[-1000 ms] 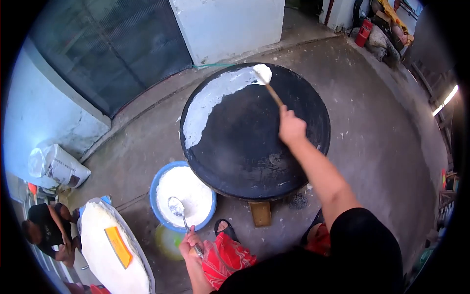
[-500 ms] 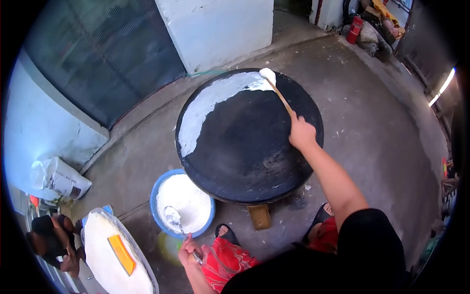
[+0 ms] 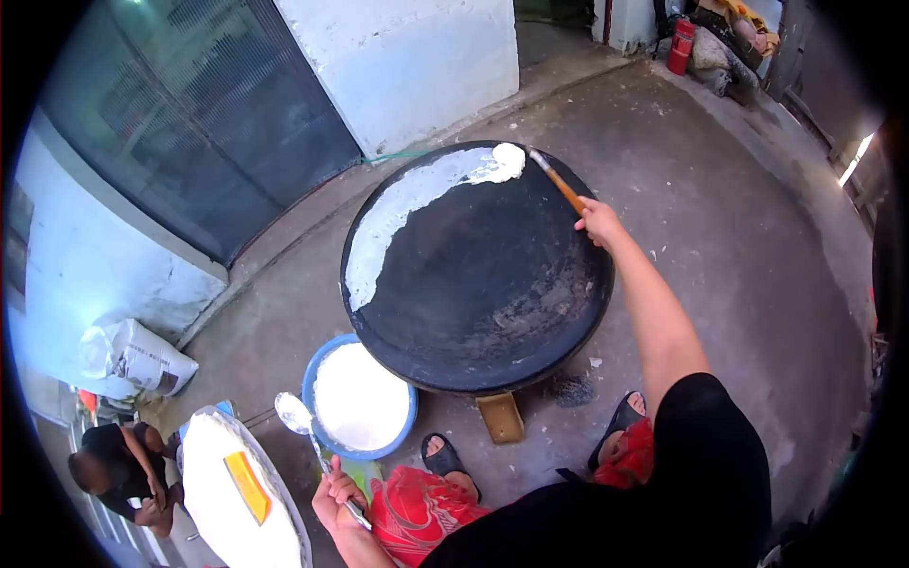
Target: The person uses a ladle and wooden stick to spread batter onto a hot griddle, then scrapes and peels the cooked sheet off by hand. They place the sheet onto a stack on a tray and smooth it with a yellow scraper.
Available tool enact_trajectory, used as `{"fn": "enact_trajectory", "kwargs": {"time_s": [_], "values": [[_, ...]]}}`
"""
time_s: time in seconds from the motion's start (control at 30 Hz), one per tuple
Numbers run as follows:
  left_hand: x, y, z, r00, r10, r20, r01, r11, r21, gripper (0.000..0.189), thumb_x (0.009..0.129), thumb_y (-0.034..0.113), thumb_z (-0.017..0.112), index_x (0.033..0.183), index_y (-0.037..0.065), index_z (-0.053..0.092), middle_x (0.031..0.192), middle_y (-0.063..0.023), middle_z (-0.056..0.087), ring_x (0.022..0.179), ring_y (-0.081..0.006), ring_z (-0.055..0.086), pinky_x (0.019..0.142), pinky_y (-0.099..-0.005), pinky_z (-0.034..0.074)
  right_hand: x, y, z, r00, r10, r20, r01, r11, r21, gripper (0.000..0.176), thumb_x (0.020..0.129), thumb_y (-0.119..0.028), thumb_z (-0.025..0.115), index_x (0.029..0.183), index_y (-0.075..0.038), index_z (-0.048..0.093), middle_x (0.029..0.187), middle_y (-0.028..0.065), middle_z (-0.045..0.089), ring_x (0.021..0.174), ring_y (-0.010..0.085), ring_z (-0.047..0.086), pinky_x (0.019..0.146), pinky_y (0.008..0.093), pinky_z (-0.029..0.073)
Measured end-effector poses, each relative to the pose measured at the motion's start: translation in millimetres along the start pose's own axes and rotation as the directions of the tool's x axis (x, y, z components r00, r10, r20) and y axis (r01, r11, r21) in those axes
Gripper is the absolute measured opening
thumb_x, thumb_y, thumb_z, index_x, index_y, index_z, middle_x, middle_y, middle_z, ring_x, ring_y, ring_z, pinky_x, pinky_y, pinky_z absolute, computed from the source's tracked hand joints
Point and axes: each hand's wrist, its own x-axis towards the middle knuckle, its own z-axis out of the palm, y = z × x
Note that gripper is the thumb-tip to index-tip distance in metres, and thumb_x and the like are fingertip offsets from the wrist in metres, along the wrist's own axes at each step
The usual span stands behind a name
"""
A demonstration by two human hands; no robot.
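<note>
My right hand [image 3: 599, 222] is closed on the wooden handle of a tool [image 3: 562, 187], whose far end reaches the back right rim of a round black griddle [image 3: 473, 275]. A curved band of white batter [image 3: 379, 227] lies along the griddle's back left side and ends in a thick white lump [image 3: 508, 162] near the tool's tip. At the lower left, my left hand [image 3: 338, 492] grips a metal ladle [image 3: 295, 415] coated in white. Its bowl is raised beside the left rim of a blue basin [image 3: 411, 417] filled with white batter [image 3: 362, 398].
At the lower left stands a round white stack [image 3: 213, 483] with an orange-yellow scraper [image 3: 248, 488] on top. Beyond it a person [image 3: 123, 473] sits. A white bucket [image 3: 156, 360] leans by the wall, and a red cylinder [image 3: 681, 47] stands at the back right.
The ladle has come up out of the basin and moved left. My right hand has shifted slightly right and up, with the tool's tip now apart from the white lump.
</note>
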Motion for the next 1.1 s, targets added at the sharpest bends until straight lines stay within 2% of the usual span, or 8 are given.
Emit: {"fn": "enact_trajectory", "kwargs": {"time_s": [0.13, 0.23, 0.4, 0.53, 0.67, 0.8, 0.93, 1.1], "values": [[-5.5, -16.6, 8.3, 0.997, -0.052, 0.051, 0.053, 0.998, -0.031, 0.035, 0.088, 0.014, 0.035, 0.109, -0.011, 0.045, 0.066, -0.0042, 0.046, 0.048, -0.0094, 0.041, 0.04, -0.0208, 0.034, -11.9, -6.7, 13.8, 0.972, -0.058, 0.228, 0.047, 0.997, 0.053, 0.037, 0.09, -0.018, 0.034, 0.127, -0.023, 0.04, 0.067, 0.0004, 0.052, 0.039, 0.006, 0.029, 0.034, 0.0217, 0.026], [0.4, -29.5, 9.5, 0.992, -0.1, 0.074, 0.103, 0.994, -0.034, 0.035, 0.088, 0.014, 0.036, 0.109, -0.011, 0.045, 0.068, -0.0044, 0.047, 0.05, -0.0099, 0.041, 0.041, -0.0214, 0.035, -4.2, 3.6, 3.4, 0.999, -0.041, 0.03, 0.039, 0.997, 0.066, 0.034, 0.09, -0.02, 0.035, 0.121, -0.023, 0.047, 0.064, -0.001, 0.049, 0.039, 0.0054, 0.029, 0.034, 0.0218, 0.024], [13.7, -45.5, 8.6, 0.993, -0.114, 0.023, 0.114, 0.993, -0.015, 0.034, 0.087, 0.015, 0.038, 0.11, -0.01, 0.045, 0.067, -0.0045, 0.046, 0.05, -0.0105, 0.04, 0.042, -0.0221, 0.035, -17.7, -6.6, 26.9, 0.979, -0.057, 0.196, 0.058, 0.998, -0.001, 0.033, 0.09, -0.021, 0.036, 0.12, -0.024, 0.048, 0.064, -0.0018, 0.047, 0.04, 0.0055, 0.028, 0.035, 0.022, 0.024], [13.7, -48.4, 5.9, 0.992, -0.124, -0.01, 0.124, 0.992, -0.002, 0.034, 0.088, 0.016, 0.038, 0.109, -0.01, 0.046, 0.067, -0.0048, 0.045, 0.049, -0.0108, 0.039, 0.042, -0.0222, 0.033, 32.0, 40.6, 42.5, 0.971, -0.235, 0.037, 0.231, 0.968, 0.095, 0.03, 0.089, -0.017, 0.041, 0.115, -0.018, 0.054, 0.073, -0.0024, 0.053, 0.046, 0.0072, 0.039, 0.037, 0.023, 0.03], [13.9, -47.6, 5.0, 0.996, -0.093, 0.001, 0.093, 0.996, 0.018, 0.034, 0.088, 0.017, 0.037, 0.108, -0.01, 0.046, 0.067, -0.0051, 0.044, 0.05, -0.011, 0.039, 0.042, -0.0224, 0.034, -4.7, 15.7, 77.3, 0.909, -0.398, 0.123, 0.414, 0.898, -0.15, 0.028, 0.086, -0.015, 0.044, 0.111, -0.013, 0.057, 0.096, 0.0066, 0.062, 0.085, 0.0169, 0.058, 0.075, 0.0265, 0.043], [12.5, -41.6, 1.1, 0.997, -0.081, 0.009, 0.08, 0.996, 0.039, 0.035, 0.088, 0.018, 0.037, 0.108, -0.01, 0.045, 0.067, -0.0053, 0.044, 0.049, -0.0112, 0.039, 0.042, -0.0227, 0.034, -60.4, -13.9, 55.0, 0.953, -0.302, 0.04, 0.28, 0.819, -0.501, 0.03, 0.084, -0.029, 0.044, 0.111, -0.029, 0.055, 0.104, 0.0074, 0.059, 0.098, 0.0256, 0.055, 0.083, 0.0352, 0.042], [6.4, -35.7, -5.0, 0.997, -0.078, 0.026, 0.076, 0.995, 0.069, 0.034, 0.088, 0.018, 0.037, 0.109, -0.008, 0.045, 0.067, -0.0061, 0.044, 0.05, -0.0113, 0.039, 0.042, -0.0231, 0.034, -36.6, 48.3, 37.6, 0.946, -0.228, -0.23, 0.174, 0.957, -0.233, 0.029, 0.084, -0.023, 0.045, 0.111, -0.021, 0.056, 0.103, 0.01, 0.059, 0.095, 0.0241, 0.057, 0.082, 0.0347, 0.043], [9.1, -34.1, -8.4, 0.996, -0.079, 0.039, 0.076, 0.995, 0.059, 0.034, 0.088, 0.018, 0.037, 0.11, -0.008, 0.045, 0.068, -0.0068, 0.045, 0.05, -0.0116, 0.039, 0.043, -0.0233, 0.033, -60.7, 6.1, 93.4, 0.928, -0.353, 0.119, 0.372, 0.897, -0.238, 0.028, 0.084, -0.021, 0.047, 0.109, -0.017, 0.058, 0.105, 0.0096, 0.059, 0.099, 0.0236, 0.055, 0.085, 0.031, 0.041]]}}
